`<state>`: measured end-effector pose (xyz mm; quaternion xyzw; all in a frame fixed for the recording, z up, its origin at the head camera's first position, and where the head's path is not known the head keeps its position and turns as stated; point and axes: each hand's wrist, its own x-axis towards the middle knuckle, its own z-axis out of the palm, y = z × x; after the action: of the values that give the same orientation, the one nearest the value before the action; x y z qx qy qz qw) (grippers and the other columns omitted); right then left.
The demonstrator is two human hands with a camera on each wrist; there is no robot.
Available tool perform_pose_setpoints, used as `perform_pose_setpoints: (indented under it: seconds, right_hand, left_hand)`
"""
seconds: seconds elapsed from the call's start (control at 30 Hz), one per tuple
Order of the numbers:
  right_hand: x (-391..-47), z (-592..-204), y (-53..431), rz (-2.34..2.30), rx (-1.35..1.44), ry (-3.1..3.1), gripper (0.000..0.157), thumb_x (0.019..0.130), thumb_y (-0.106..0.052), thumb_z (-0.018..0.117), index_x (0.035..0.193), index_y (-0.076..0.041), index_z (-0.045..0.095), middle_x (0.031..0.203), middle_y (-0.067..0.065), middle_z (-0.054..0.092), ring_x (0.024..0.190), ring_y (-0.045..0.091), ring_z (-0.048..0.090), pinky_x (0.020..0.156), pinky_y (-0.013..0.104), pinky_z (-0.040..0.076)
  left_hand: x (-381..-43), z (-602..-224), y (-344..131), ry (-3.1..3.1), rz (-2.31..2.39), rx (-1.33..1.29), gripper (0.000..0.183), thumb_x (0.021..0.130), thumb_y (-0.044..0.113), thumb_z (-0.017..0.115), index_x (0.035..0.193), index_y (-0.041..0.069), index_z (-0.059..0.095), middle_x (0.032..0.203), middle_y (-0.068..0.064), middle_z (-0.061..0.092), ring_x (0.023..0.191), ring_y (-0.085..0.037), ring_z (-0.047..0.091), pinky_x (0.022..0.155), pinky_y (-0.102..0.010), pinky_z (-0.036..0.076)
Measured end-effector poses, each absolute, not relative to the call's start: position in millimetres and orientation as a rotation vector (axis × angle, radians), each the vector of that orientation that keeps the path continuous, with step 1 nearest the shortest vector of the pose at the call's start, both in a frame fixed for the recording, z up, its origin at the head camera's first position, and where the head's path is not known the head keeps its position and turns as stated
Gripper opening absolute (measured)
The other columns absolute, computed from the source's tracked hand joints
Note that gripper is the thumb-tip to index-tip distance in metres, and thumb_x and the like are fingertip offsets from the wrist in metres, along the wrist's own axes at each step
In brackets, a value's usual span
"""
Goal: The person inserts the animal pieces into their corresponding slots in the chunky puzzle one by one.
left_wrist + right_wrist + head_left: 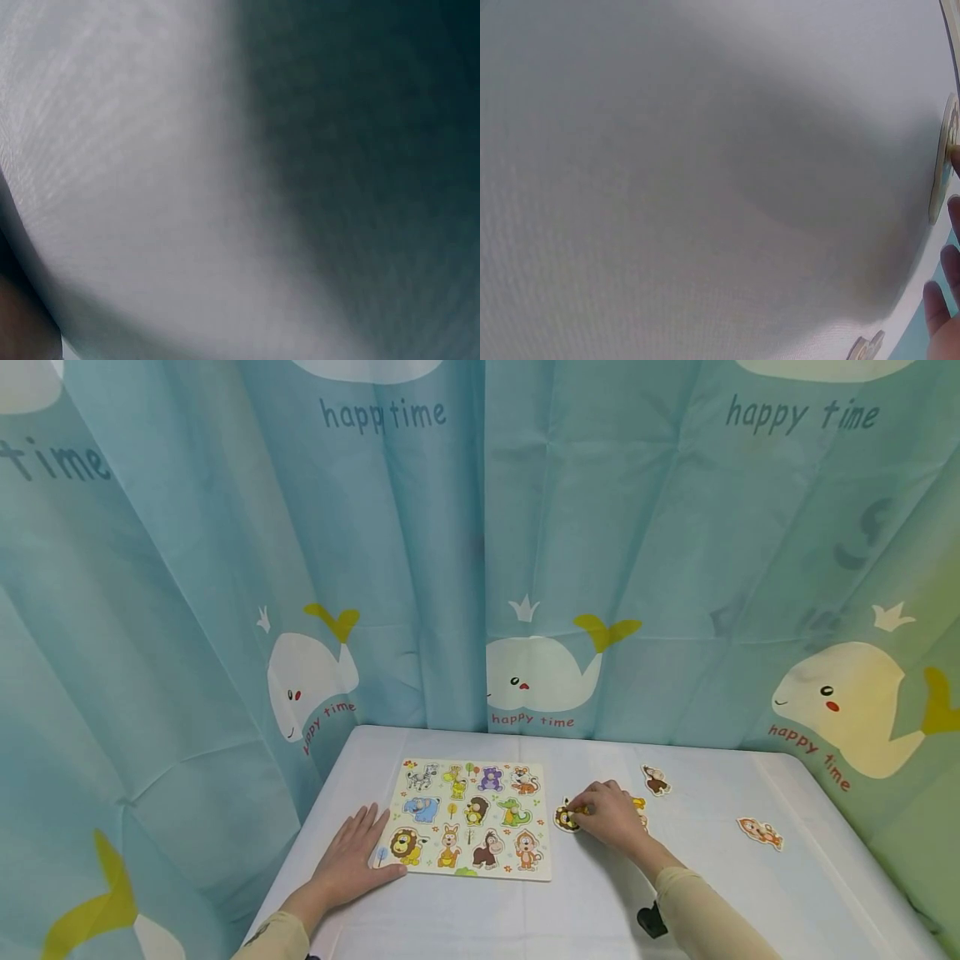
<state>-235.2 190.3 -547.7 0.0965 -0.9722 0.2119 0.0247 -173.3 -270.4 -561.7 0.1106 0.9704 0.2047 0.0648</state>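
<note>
currently, right hand (611,817) pinches lion piece (566,818) beside puzzle board (542,828)

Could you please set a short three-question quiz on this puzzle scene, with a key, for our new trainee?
1. Fill in the blank: the right hand has its fingers on the loose ____ piece.
2. True or false: the left hand lies at the right edge of the animal puzzle board, as the head view shows it.
3. Which animal stands at the far left of the board's top row?
A) kangaroo
B) zebra
C) crocodile

Key:
1. Lion: it is the lion piece.
2. False: that hand is at the board's left edge.
3. B, the zebra.
</note>
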Motion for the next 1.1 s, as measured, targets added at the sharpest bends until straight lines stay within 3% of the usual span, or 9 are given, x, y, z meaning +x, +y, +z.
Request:
perform_pose_setpoints:
  seconds: [1.1]
  right_hand:
    - [-236.7,-548.4,192.8,0.658,0.326,-3.004,0.005,0.085,-0.024,0.085,0.089,-0.026,0.083,0.093,-0.008,0.064,0.099,0.023,0.054,0.085,0.047,0.045]
  left_hand:
    - [-173.8,-562.2,-270.7,2.93,0.622,0.337,0.109,0.084,0.071,0.066,0.161,0.003,0.029,0.167,-0.023,0.019,0.155,-0.042,0.01,0.125,-0.057,0.008]
